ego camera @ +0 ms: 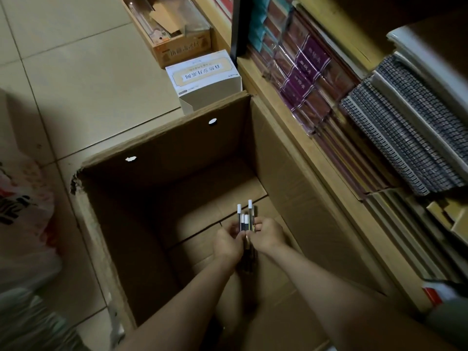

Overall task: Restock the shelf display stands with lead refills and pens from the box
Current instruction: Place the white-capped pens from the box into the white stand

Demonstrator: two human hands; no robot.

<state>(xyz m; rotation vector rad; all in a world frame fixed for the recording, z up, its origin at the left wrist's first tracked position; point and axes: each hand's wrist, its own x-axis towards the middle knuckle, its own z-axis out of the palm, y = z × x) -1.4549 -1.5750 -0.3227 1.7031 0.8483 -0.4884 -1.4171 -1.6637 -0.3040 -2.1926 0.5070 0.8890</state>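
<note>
Head view: both hands, left hand and right hand, curl around a bunch of white-capped dark pens inside the big brown cardboard box, probably to align them before lifting.

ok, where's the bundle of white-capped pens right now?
Head view, lower centre: the bundle of white-capped pens is held between left hand and right hand, deep inside the big brown cardboard box.
</note>
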